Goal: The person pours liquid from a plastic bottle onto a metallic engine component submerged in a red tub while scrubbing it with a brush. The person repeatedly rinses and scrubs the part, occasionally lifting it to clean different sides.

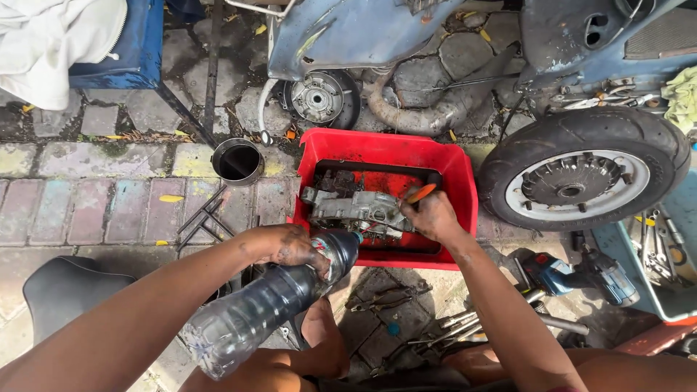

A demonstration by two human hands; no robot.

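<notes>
My left hand (284,247) grips a clear plastic bottle (261,308) near its neck, tilted with the mouth towards a red plastic tub (459,181). Dark liquid fills the neck end of the bottle. Inside the tub lies a greasy grey metal engine part (354,209). My right hand (433,215) is closed on an orange-handled tool (422,192) and rests against that part's right end. The tool's working end is hidden behind the hand.
A scooter body (348,29) lies at the top, with its wheel hub (319,96) and exhaust pipe (421,112). A loose wheel (584,168) sits right of the tub, a blue cordless drill (581,274) below it. A small metal pot (237,161), scattered wrenches (450,330) and a black seat (62,287) surround me.
</notes>
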